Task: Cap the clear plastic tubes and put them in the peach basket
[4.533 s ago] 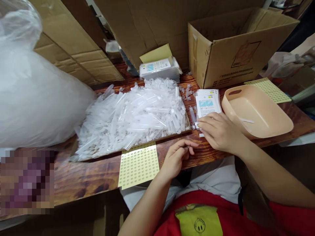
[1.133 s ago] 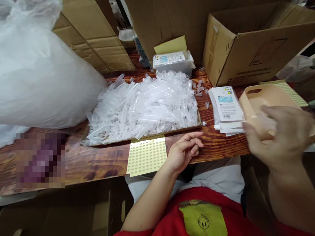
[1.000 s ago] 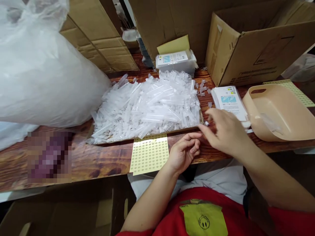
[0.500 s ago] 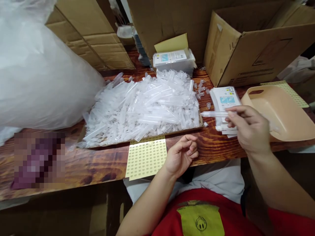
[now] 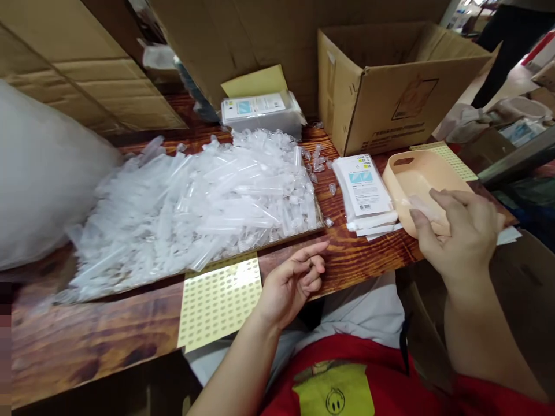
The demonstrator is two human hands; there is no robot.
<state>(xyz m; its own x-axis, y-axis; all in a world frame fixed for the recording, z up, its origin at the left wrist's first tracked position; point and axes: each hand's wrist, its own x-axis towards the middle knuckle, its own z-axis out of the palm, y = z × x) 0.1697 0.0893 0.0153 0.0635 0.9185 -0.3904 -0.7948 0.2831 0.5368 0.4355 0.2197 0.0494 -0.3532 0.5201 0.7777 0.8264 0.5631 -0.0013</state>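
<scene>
My right hand (image 5: 463,240) is over the peach plastic basket (image 5: 396,196), thumb and fingers apart with nothing between them. A clear plastic tube (image 5: 422,205) lies in the basket just below the fingertips, partly hidden. At the table's front edge is my left hand (image 5: 291,284), palm turned up, index finger stretched out and the others loosely curled, holding nothing that I can see. Beyond it, a shallow cardboard tray (image 5: 299,235) is heaped with clear plastic tubes (image 5: 208,196) and small caps. A stack of printed cards in clear sleeves (image 5: 364,190) lies left of the basket.
Yellow sticker sheets (image 5: 221,303) lie beside my left forearm, with another sheet (image 5: 455,159) behind the basket. An open cardboard box (image 5: 390,104) and a bundle of cards (image 5: 260,112) stand at the back. Loose caps (image 5: 318,159) are scattered near the tray. A big white bag (image 5: 47,179) bulges at left.
My right hand has moved over the basket and let go of the tube it held. My left index finger has straightened. The view has swung to the right.
</scene>
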